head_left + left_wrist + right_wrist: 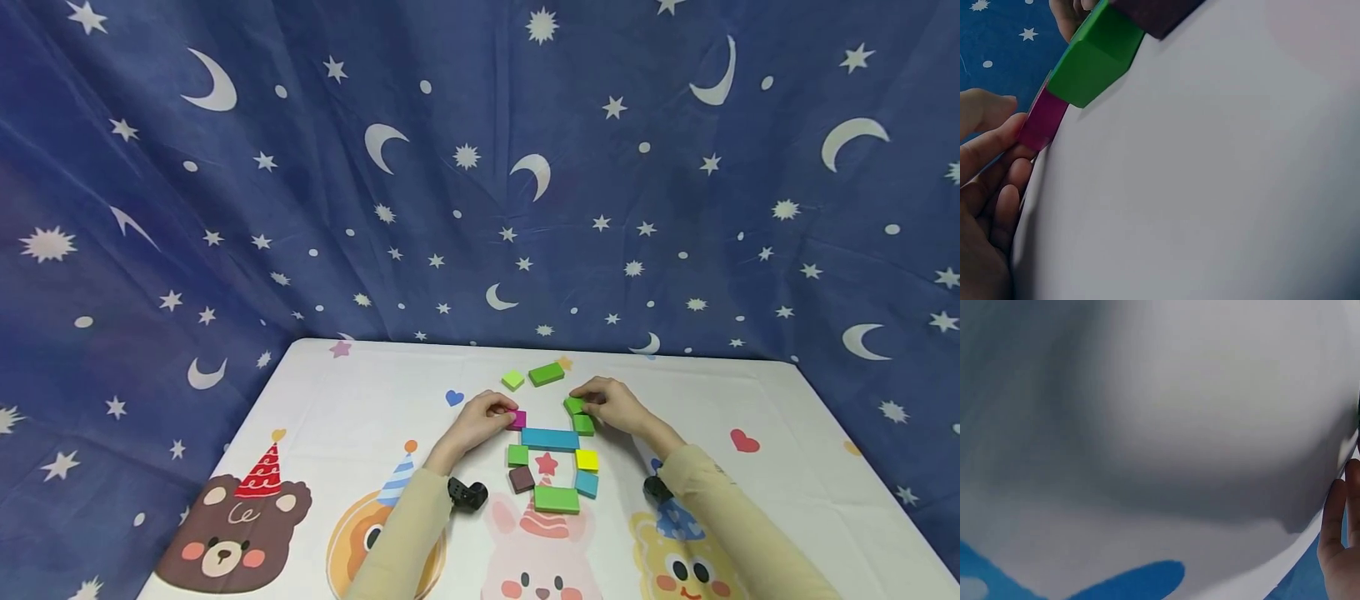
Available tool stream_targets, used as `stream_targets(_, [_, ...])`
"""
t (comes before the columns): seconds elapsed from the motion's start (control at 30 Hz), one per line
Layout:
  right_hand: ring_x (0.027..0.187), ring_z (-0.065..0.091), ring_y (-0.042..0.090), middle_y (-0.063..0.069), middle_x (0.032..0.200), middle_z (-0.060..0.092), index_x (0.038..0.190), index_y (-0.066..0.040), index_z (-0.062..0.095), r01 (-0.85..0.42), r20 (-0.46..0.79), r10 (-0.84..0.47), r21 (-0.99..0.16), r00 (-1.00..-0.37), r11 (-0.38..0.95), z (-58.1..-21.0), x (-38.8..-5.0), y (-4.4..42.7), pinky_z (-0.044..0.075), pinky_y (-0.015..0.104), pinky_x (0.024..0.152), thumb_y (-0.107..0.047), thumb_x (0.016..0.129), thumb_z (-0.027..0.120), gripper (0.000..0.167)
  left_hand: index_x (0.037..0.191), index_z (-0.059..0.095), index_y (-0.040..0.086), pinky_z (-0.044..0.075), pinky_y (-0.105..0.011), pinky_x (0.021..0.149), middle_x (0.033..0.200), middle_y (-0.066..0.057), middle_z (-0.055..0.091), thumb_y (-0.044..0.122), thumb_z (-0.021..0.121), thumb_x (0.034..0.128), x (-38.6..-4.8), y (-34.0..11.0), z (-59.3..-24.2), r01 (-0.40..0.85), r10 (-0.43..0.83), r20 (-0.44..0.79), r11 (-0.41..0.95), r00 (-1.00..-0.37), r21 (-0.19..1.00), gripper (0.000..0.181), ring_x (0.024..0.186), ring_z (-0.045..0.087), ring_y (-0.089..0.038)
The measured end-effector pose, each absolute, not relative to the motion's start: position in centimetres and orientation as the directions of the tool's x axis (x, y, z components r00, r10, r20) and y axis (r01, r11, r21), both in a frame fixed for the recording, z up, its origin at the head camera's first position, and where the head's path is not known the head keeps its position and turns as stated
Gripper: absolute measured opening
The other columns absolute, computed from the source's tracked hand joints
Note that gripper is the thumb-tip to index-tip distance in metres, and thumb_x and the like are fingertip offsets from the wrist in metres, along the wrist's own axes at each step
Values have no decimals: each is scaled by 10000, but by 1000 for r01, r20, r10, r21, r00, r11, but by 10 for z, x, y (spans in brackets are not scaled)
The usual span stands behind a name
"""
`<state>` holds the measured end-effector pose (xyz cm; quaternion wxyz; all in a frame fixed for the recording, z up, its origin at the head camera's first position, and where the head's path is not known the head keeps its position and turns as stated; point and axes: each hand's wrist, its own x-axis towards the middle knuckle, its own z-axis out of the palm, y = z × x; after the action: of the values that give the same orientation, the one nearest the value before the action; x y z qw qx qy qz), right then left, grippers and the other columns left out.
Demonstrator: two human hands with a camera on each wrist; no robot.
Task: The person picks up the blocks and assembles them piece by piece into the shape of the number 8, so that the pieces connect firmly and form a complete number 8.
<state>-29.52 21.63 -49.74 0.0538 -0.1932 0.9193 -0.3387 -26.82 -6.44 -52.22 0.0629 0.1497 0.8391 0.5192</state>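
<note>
My left hand [480, 421] is at the left side of the layout, its fingertips at the outer end of a magenta block [518, 420], also seen in the left wrist view [1043, 122]. On the other side, my right hand [613, 406] holds a small green block [574, 406] by its right part, the fingers covering some of it. That block touches another green block [583, 425] just below it. A long blue block [550, 439] lies between the two sides. In the right wrist view only a few fingers [1335, 515] show at the edge; the held block is mostly out of sight.
Below the blue block, a ring continues with a green block [518, 455], brown block [521, 478], long green block [557, 500], blue block [587, 483] and yellow block [587, 460]. Farther back lie a light green block [513, 380] and a green block [547, 374]. A patterned curtain [480, 208] hangs behind.
</note>
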Motion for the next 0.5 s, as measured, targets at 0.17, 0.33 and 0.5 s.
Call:
stream_targets(0.17, [914, 571, 208, 132, 1060, 658, 1112, -33, 700, -313, 34, -397, -677, -917, 666, -498, -296, 216, 492, 340, 813, 23, 863, 613, 270, 1047, 703, 94, 432, -188, 742, 959, -60, 612, 165, 629, 894, -268, -66, -522, 190, 307, 55, 431, -950, 882, 185, 818, 520, -87])
stream_targets(0.33, [930, 569, 209, 126, 1075, 651, 1115, -43, 698, -294, 25, -384, -690, -923, 662, -500, -297, 217, 490, 358, 830, 17, 871, 614, 265, 1069, 697, 101, 428, -184, 748, 972, -62, 613, 165, 619, 899, -267, -66, -521, 212, 319, 69, 439, -945, 873, 198, 829, 519, -86])
stream_targets(0.5, [908, 533, 201, 126, 1070, 635, 1122, -46, 696, -262, -1, -370, -703, -929, 661, -501, -297, 219, 471, 348, 822, 17, 875, 607, 270, 1092, 683, 70, 427, -178, 754, 982, -82, 621, 156, 617, 903, -267, -64, -520, 235, 328, 91, 432, -940, 871, 218, 853, 529, -102])
